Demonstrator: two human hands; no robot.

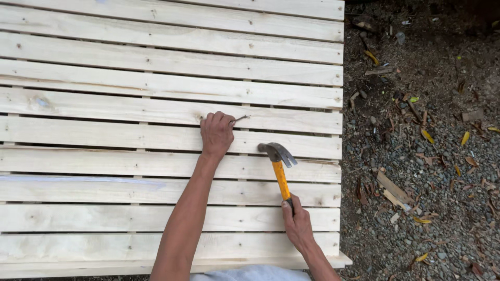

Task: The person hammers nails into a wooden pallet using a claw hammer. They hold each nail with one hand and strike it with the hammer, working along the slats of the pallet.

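Head view shows a pale slatted wooden panel [156, 104] over leaf-strewn gravel ground [427, 156], left hand [216, 133] pinching a thin metal nail [240, 118], right hand [297, 221] gripping a yellow-handled claw hammer [278, 161].

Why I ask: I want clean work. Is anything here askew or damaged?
Yes. The nail pinched by the left hand lies nearly flat against the pale slat rather than upright, and looks bent. The right hand holds the yellow-handled hammer below it. The slats look sound.
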